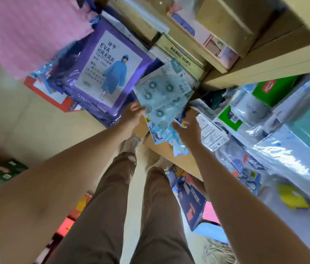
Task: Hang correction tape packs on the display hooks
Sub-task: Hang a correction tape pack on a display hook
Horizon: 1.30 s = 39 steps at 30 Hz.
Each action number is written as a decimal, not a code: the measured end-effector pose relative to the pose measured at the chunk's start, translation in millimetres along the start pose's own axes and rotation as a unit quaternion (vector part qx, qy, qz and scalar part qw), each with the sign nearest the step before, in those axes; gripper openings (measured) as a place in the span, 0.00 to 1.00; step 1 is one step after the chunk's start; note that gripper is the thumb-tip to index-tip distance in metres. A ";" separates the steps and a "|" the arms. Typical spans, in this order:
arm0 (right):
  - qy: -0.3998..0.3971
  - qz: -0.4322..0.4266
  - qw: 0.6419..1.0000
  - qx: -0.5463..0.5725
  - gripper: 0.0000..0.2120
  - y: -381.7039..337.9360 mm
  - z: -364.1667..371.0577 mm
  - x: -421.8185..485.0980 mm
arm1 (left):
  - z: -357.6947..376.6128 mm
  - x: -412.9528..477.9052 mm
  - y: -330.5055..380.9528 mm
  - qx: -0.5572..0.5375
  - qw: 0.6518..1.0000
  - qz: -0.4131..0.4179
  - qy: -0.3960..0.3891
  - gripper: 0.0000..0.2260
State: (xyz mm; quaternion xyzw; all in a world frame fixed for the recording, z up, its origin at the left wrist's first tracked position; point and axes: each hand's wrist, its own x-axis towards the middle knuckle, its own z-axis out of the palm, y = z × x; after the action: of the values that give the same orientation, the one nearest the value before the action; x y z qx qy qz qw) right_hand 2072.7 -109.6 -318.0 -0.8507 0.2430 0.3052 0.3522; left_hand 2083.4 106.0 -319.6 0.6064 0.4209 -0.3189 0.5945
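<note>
A fan of light-blue correction tape packs (162, 92) with round tape wheels lies tilted in the middle of the view. My left hand (132, 116) pinches the lower left corner of this stack. My right hand (187, 128) reaches toward the stack's lower right side with fingers spread; it looks apart from the packs, though blur leaves contact unclear. More packs, one marked VALUE PACK (166, 135), lie under the stack on a wooden ledge (171, 151). No display hooks are visible.
A purple raincoat package (104, 73) lies left of the packs, with pink striped material (28, 31) beyond it. Cardboard boxes (232, 21) fill the wooden shelf above. Plastic-wrapped goods (264, 115) crowd the right. My legs and shoes (131, 145) stand below, among boxes on the floor.
</note>
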 end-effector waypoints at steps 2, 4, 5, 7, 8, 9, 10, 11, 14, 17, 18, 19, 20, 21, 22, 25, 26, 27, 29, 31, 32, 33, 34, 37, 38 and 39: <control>0.005 0.008 1.000 0.023 0.25 -6.8 10.8 13.1 | 4.9 11.3 3.0 -0.064 0.998 -0.030 0.001 0.03; 0.014 0.021 0.998 0.051 0.26 -11.9 22.0 21.7 | 4.7 21.6 1.7 -0.114 0.992 -0.061 0.002 0.03; 0.021 0.032 0.997 0.070 0.28 -14.0 26.2 24.5 | 3.1 24.7 1.2 -0.136 0.988 -0.070 0.004 0.03; 0.039 0.058 0.991 0.116 0.28 -19.2 31.8 28.0 | 0.5 29.3 0.5 -0.158 0.984 -0.084 0.004 0.01; 0.051 0.068 0.987 0.133 0.26 -21.7 33.4 29.9 | -0.2 29.8 0.9 -0.166 0.982 -0.091 0.000 0.04; 0.061 0.073 0.985 0.145 0.21 -25.3 33.7 30.3 | -1.3 30.6 0.6 -0.169 0.981 -0.098 -0.006 0.07; 0.070 0.078 0.983 0.149 0.15 -27.6 33.9 31.1 | -2.4 31.1 1.4 -0.161 0.982 -0.100 -0.012 0.10; 0.076 0.081 0.983 0.150 0.09 -30.8 32.6 30.0 | -3.5 31.0 2.7 -0.149 0.984 -0.096 -0.018 0.11; 0.093 0.087 0.980 0.154 0.05 -33.6 27.2 21.8 | -6.9 29.0 7.4 -0.090 0.993 -0.079 -0.019 0.08; 0.114 0.088 0.972 0.186 0.04 -32.3 15.0 6.9 | -8.3 29.7 5.9 0.006 1.000 -0.022 0.012 0.08; 0.128 0.085 0.970 0.189 0.05 -31.8 9.6 1.3 | -7.7 28.6 4.6 0.071 0.996 0.026 0.051 0.08; 0.145 0.077 0.970 0.181 0.04 -31.5 3.5 -4.8 | -7.0 27.6 2.1 0.155 0.978 0.092 0.108 0.08; 0.165 0.067 0.970 0.168 0.03 -29.9 -2.1 -10.7 | -5.4 25.3 1.1 0.226 0.947 0.163 0.159 0.08; 0.183 0.062 0.969 0.154 0.03 -29.0 -7.7 -17.4 | -3.3 23.8 1.1 0.265 0.915 0.237 0.191 0.08; 0.196 0.059 0.968 0.145 0.03 -26.3 -12.2 -23.4 | -0.1 23.3 2.4 0.282 0.888 0.302 0.200 0.09; 0.206 0.054 0.965 0.156 0.03 -16.0 -20.9 -38.1 | 15.7 40.1 9.3 0.364 0.834 0.376 0.177 0.23; 0.206 0.053 0.965 0.155 0.03 -13.1 -22.8 -41.0 | 22.7 44.2 13.8 0.410 0.821 0.360 0.168 0.29; 0.207 0.050 0.966 0.149 0.03 -11.4 -24.6 -43.8 | 29.8 48.0 16.1 0.452 0.813 0.331 0.161 0.34; 0.208 0.042 0.967 0.140 0.03 -7.8 -27.5 -48.0 | 43.1 51.3 19.1 0.498 0.805 0.282 0.156 0.41; 0.206 0.032 0.967 0.146 0.04 -3.4 -28.0 -50.5 | 50.7 54.5 18.4 0.501 0.806 0.268 0.166 0.42; 0.207 0.025 0.967 0.144 0.04 -0.8 -27.2 -51.3 | 52.1 56.5 17.8 0.497 0.805 0.271 0.179 0.41; 0.207 0.019 0.968 0.137 0.04 1.2 -26.1 -52.6 | 52.1 59.0 16.8 0.489 0.804 0.278 0.195 0.38; 0.208 0.014 0.970 0.126 0.04 4.1 -24.3 -53.1 | 51.6 60.7 16.2 0.480 0.804 0.286 0.204 0.35; 0.206 0.009 0.975 0.080 0.04 10.3 -18.5 -52.9 | 50.1 60.0 14.9 0.472 0.808 0.301 0.183 0.32; 0.209 0.011 0.976 0.057 0.03 12.9 -16.6 -51.4 | 49.7 58.6 15.8 0.468 0.812 0.302 0.175 0.32; 0.215 0.016 0.976 0.036 0.04 14.8 -15.1 -50.0 | 48.7 58.3 17.0 0.462 0.817 0.301 0.170 0.33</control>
State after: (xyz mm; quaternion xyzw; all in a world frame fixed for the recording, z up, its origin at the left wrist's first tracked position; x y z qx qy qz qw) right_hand 2034.0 -120.3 -281.6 -0.8790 0.3376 0.1119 0.3176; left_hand 2129.8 66.4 -368.0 0.9507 0.1148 -0.1727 0.2304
